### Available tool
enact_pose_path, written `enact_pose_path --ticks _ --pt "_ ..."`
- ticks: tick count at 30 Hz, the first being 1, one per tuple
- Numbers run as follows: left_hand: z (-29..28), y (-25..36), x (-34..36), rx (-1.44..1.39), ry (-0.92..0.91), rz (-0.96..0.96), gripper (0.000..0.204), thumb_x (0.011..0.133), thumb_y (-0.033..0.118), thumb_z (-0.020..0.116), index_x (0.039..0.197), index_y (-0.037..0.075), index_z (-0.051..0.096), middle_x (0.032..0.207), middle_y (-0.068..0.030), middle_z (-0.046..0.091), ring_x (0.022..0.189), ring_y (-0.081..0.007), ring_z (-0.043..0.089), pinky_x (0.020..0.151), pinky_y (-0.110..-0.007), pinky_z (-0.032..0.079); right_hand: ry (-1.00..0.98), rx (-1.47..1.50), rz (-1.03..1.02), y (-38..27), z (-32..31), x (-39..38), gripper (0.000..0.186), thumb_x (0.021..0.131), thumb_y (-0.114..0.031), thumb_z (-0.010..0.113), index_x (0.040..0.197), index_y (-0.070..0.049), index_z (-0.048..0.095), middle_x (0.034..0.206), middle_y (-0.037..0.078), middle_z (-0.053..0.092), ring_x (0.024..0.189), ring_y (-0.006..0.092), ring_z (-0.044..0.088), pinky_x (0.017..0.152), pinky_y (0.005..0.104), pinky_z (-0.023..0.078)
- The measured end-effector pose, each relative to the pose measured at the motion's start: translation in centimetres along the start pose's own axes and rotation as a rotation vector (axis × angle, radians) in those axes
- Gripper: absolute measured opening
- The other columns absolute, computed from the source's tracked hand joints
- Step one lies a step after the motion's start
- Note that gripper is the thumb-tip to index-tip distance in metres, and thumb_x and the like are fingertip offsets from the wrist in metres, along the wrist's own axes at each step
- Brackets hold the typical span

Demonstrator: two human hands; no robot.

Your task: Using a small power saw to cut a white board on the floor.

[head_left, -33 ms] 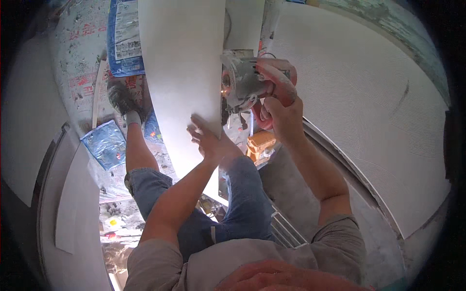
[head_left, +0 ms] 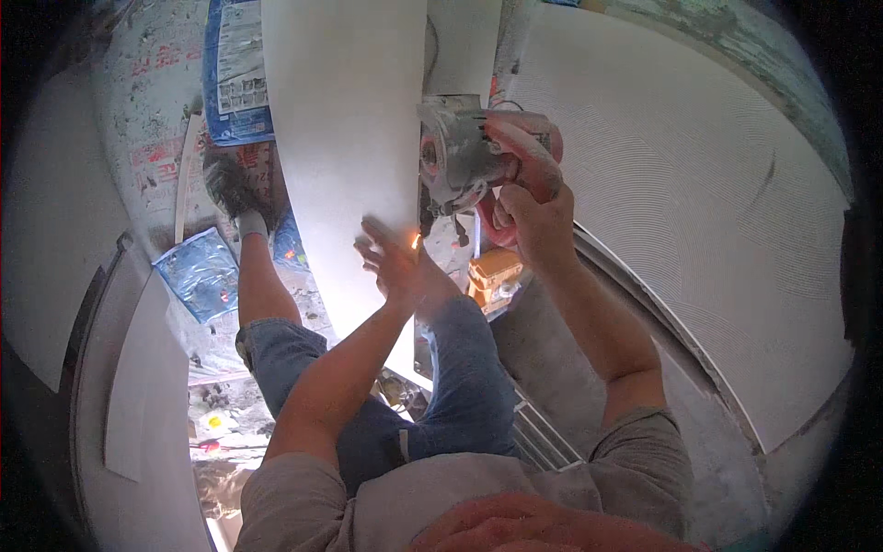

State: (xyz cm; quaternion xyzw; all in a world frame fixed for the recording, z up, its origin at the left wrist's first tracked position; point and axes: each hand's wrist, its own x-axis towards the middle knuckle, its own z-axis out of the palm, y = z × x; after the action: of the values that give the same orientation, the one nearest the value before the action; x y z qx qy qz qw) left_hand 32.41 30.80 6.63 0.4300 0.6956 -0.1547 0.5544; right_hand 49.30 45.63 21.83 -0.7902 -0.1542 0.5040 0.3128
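Observation:
A long white board (head_left: 345,110) runs away from me between my legs. My left hand (head_left: 395,271) rests on its lower right part, with the fingers spread apart on the surface. My right hand (head_left: 541,219) is wrapped round the red handle of a dusty red and grey handheld circular saw (head_left: 455,152). The saw stands at the board's right edge, and its blade is mostly hidden by the housing. A small bright orange spark (head_left: 417,241) shows at that edge, close beside my left hand.
On the right lies a large white panel (head_left: 681,184) with fine curved ridges. An orange box-like thing (head_left: 495,274) sits below the saw. Left of the board are a blue bag (head_left: 241,78) and a flattened blue packet (head_left: 199,274). A white metal rack (head_left: 547,432) is by my right leg.
The orange glow at the saw's housing is gone, and a spark now shows lower down beside my left hand. Both hands and the saw look otherwise unmoved.

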Motion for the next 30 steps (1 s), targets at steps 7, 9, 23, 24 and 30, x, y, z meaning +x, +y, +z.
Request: enact_pose_path --ticks 7,9,23,24,30 --pt "-2.3 2.4 -1.4 -0.078 -0.088 -0.05 0.132 0.073 0.049 0.08 0.153 0.011 -0.019 0.153 -0.0379 0.001 0.138 -0.0615 0.019 0.109 -0.064 0.03 0.048 -0.075 0.037 0.4 -0.9 -0.5 0.021 0.079 -0.004 0.058 0.098 0.005 0.062 0.074 0.002 0.061 0.07 0.0067 0.058 0.064 0.023 0.049" --pt "-2.5 2.7 -1.5 -0.055 -0.099 -0.064 0.134 0.072 0.049 0.081 0.153 0.012 -0.019 0.153 -0.0374 0.0 0.137 -0.0613 0.02 0.107 -0.064 0.033 0.041 -0.105 0.015 0.6 -1.2 -0.4 0.023 0.078 -0.003 0.058 0.1 0.004 0.062 0.076 0.003 0.062 0.07 0.0071 0.059 0.065 0.0232 0.049" --pt "-1.7 2.1 -1.2 -0.069 -0.054 -0.037 0.135 0.069 0.046 0.082 0.154 0.012 -0.018 0.154 -0.0342 0.001 0.137 -0.0595 0.021 0.105 -0.063 0.036 0.033 -0.026 -0.006 -0.1 0.2 -0.8 0.043 0.079 0.006 0.052 0.122 0.006 0.055 0.079 0.003 0.058 0.06 0.0051 0.052 0.054 0.0224 0.044" --pt "-1.8 2.2 -1.2 -0.073 -0.076 -0.061 0.135 0.069 0.046 0.082 0.154 0.012 -0.018 0.154 -0.0343 0.001 0.137 -0.0593 0.021 0.105 -0.062 0.035 0.024 -0.011 0.004 -0.3 0.3 -0.9 0.043 0.079 0.006 0.052 0.122 0.006 0.055 0.078 0.003 0.058 0.059 0.0053 0.052 0.054 0.0225 0.044" --pt "-1.7 2.1 -1.1 -0.092 -0.053 -0.058 0.137 0.068 0.053 0.081 0.154 0.011 -0.017 0.154 -0.0347 0.001 0.138 -0.0574 0.021 0.105 -0.062 0.035 0.047 -0.006 0.007 1.3 -0.4 -1.4 0.037 0.081 0.007 0.053 0.117 0.006 0.056 0.074 0.002 0.055 0.056 0.0066 0.05 0.052 0.0234 0.041"
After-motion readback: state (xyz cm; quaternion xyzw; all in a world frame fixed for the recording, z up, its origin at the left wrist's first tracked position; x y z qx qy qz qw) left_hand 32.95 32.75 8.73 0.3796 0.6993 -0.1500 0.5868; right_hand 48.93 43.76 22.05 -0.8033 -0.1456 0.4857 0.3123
